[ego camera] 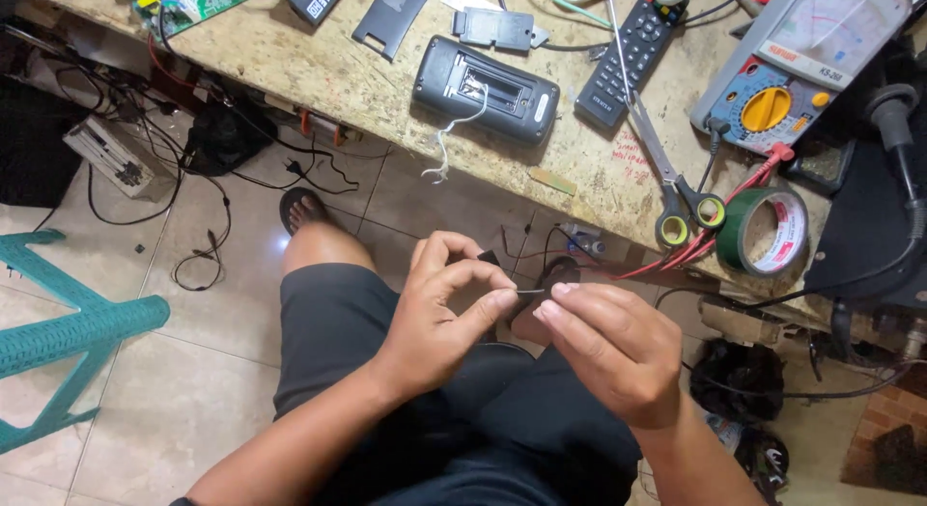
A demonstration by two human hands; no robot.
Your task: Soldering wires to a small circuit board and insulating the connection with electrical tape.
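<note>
The thin dark wire (529,292) pinched between both hands is too small to identify; fingers hide its ends.

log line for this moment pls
left hand: pinching thin wire | right hand: pinching same wire | open black device, scissors on bench

Pretty even daylight, nothing dim. Floor tiles (183,390) at lower left look a bit washed out, soft shadows under the table (386,91), wide-angle bending toward the edges, focus decent.
</note>
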